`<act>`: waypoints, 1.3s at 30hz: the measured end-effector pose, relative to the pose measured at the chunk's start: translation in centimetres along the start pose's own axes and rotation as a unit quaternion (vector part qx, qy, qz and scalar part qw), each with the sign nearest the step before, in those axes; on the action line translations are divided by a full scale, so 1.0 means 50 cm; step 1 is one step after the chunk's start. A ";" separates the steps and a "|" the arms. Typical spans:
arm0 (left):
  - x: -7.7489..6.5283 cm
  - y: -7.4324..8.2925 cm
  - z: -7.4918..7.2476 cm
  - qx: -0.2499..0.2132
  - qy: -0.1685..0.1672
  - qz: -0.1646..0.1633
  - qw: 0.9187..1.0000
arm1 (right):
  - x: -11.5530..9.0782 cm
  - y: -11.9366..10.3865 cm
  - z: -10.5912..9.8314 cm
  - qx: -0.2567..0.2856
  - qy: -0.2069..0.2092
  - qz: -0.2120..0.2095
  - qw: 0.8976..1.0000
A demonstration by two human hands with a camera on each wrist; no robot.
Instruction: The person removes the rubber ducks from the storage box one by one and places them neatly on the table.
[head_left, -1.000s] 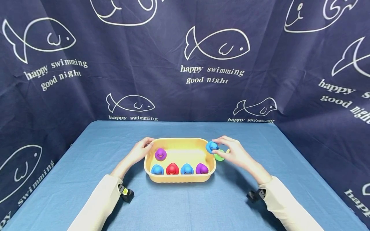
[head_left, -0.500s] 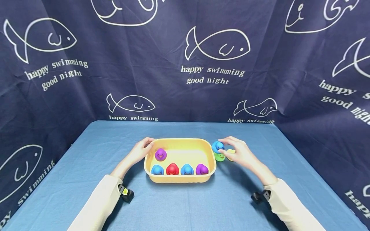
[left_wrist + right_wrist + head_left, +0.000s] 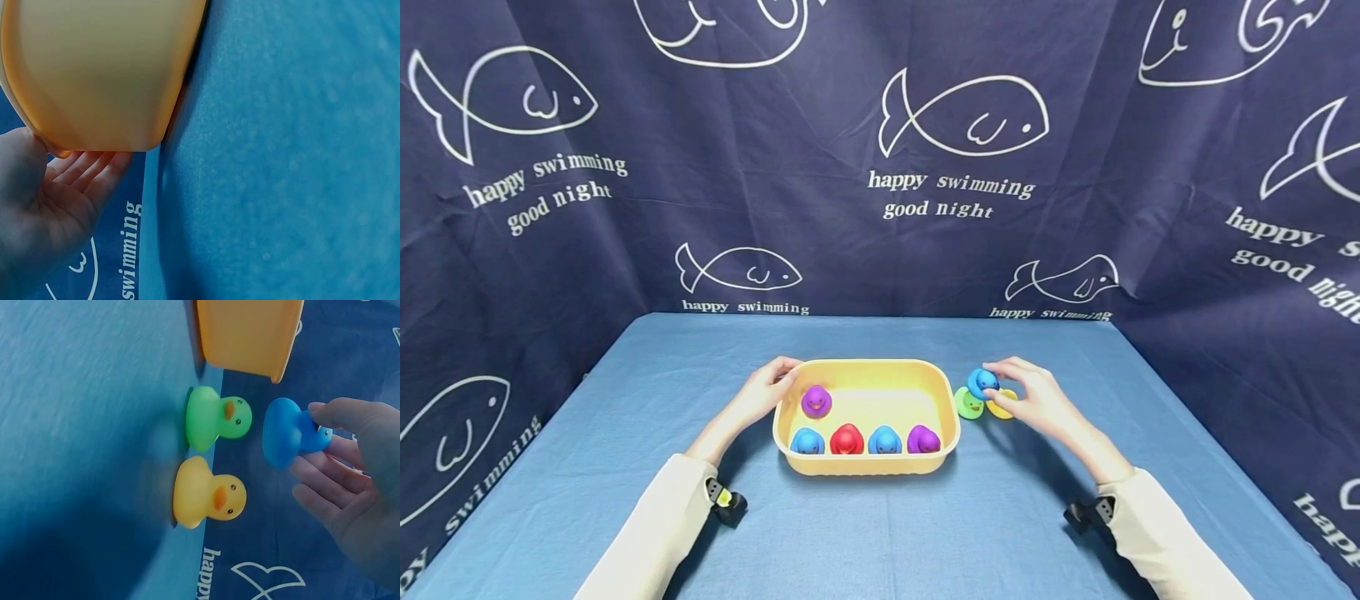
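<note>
My right hand (image 3: pixel 1033 396) pinches a blue rubber duck (image 3: pixel 983 384) by its head, thumb against fingers. In the right wrist view the blue duck (image 3: pixel 284 433) hangs above the table, apart from a green duck (image 3: pixel 205 419) and a yellow duck (image 3: pixel 197 492) that sit there side by side. A pale yellow plastic tub (image 3: pixel 880 463) stands to the left of these ducks. At the tub's left end my left hand (image 3: pixel 765 387) holds its rim; the left wrist view shows the thumb at the rim and the fingers (image 3: pixel 103 178) along the outer wall.
Inside the tub, a purple duck (image 3: pixel 817 402) sits at the left. Along its near side stand a blue duck (image 3: pixel 808 441), a red duck (image 3: pixel 847 438), another blue duck (image 3: pixel 885 439) and another purple duck (image 3: pixel 923 439). A blue cloth (image 3: pixel 880 533) covers the table; a dark curtain (image 3: pixel 835 208) hangs behind.
My right hand has carried the blue duck rightward, from the tub's right rim, past the green duck, to above the gap by the yellow duck. The left hand and tub have stayed put.
</note>
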State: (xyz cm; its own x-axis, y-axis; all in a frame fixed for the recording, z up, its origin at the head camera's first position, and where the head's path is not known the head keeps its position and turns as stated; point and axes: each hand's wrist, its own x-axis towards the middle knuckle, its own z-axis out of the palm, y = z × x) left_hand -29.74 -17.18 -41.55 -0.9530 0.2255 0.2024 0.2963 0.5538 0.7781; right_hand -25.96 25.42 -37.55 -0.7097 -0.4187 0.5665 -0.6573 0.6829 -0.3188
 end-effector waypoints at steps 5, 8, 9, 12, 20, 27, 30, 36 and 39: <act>0.000 0.000 -0.001 0.002 0.000 0.000 1.000 | -0.007 0.010 -0.003 -0.009 0.005 -0.001 1.000; 0.000 0.001 -0.001 0.002 0.000 0.000 1.000 | -0.011 0.017 -0.005 -0.015 0.010 -0.006 1.000; 0.000 0.001 -0.001 0.001 0.000 0.000 1.000 | -0.013 0.019 -0.006 -0.016 0.010 -0.006 1.000; 0.000 0.001 -0.001 -0.001 -0.001 -0.003 1.000 | -0.018 0.026 -0.009 -0.021 0.007 -0.001 1.000; 0.001 -0.002 0.000 0.003 0.000 -0.001 1.000 | -0.029 0.041 -0.017 -0.037 0.013 0.007 0.999; 0.000 0.001 0.000 0.005 0.003 0.001 1.000 | -0.035 0.048 -0.024 -0.044 0.017 0.014 0.999; 0.000 0.002 0.000 0.006 0.004 0.002 1.000 | -0.039 0.051 -0.027 -0.044 0.016 0.020 0.999; 0.001 0.000 0.001 0.004 0.004 0.000 1.000 | -0.041 0.057 -0.034 -0.050 0.017 0.024 0.998; 0.001 -0.001 0.001 0.001 0.005 -0.001 1.000 | -0.041 0.061 -0.038 -0.054 0.020 0.022 0.998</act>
State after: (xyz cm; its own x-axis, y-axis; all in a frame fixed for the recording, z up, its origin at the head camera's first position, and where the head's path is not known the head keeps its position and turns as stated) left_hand -29.81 -17.17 -41.60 -0.9544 0.2158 0.2061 0.2936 0.5562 0.7775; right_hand -26.04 29.50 -38.25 -0.7247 -0.3640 0.5851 -0.5934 0.7612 -0.2615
